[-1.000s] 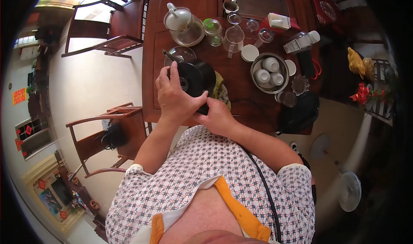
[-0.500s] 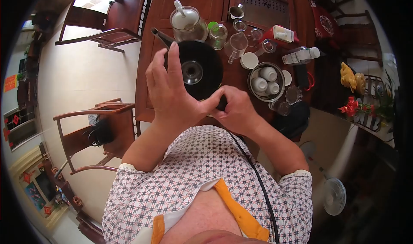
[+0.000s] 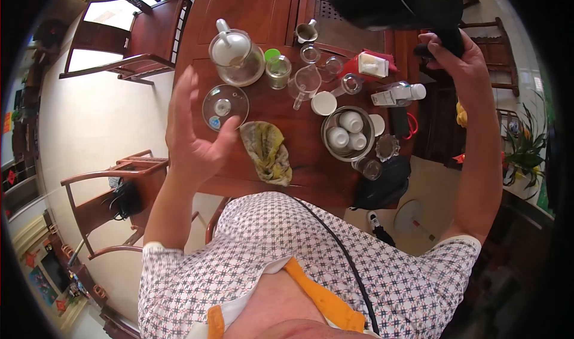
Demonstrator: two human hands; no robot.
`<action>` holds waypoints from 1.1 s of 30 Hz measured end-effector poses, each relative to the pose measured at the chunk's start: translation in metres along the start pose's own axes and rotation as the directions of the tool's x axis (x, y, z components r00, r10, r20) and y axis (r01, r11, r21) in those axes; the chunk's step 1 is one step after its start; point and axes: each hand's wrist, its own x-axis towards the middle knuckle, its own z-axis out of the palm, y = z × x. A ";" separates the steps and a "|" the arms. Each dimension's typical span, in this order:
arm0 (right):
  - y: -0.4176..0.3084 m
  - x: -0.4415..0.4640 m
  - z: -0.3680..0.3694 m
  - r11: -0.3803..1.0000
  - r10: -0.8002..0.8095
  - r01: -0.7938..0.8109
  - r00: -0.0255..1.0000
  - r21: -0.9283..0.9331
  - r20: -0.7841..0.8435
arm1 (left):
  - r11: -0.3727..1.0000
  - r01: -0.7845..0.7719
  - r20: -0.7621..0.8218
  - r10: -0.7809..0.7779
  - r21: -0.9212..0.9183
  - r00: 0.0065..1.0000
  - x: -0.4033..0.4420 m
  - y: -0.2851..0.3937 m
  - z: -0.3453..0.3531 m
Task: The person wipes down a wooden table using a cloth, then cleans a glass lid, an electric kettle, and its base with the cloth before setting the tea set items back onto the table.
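High at the upper right, my right hand (image 3: 457,61) is closed around the handle of a black kettle (image 3: 391,4), whose top runs out of the frame. My left hand (image 3: 200,141) is held up over the table's left side with its fingers spread and nothing in it. Just beyond that hand lies a round glass lid (image 3: 233,94) with a knob. A crumpled yellow-and-grey cloth (image 3: 267,153) rests on the wood to the right of my left hand.
On the wooden table (image 3: 245,13) stand a large glass pot (image 3: 239,70), a green-tinted jar (image 3: 278,73), a glass pitcher (image 3: 305,83), a metal bowl (image 3: 326,144) of white cups, a tissue box (image 3: 372,65) and a white bottle (image 3: 397,94). Wooden chairs (image 3: 158,31) are at the left.
The kettle has gone from in front of me to the upper right, lifted in my right hand. My hands have moved apart. The glass lid and cloth now show on the table.
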 end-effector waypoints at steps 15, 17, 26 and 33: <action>0.267 0.159 -0.060 0.958 0.277 -0.267 0.956 -0.104 0.093 | -0.160 0.762 -0.182 -0.982 0.628 -0.056 -0.506 -0.060 -0.105; 0.295 0.166 -0.053 0.945 0.322 -0.314 0.942 -0.098 0.089 | -0.277 0.776 -0.191 -0.960 0.566 -0.203 -0.484 -0.020 -0.101; 0.370 0.184 -0.043 0.912 0.409 -0.408 0.903 -0.033 0.134 | -0.122 0.858 -0.092 -0.992 0.499 -0.087 -0.406 -0.023 -0.063; 0.408 0.186 -0.045 0.890 0.452 -0.455 0.879 -0.013 0.154 | -0.051 0.875 -0.022 -0.999 0.481 -0.046 -0.369 -0.041 -0.042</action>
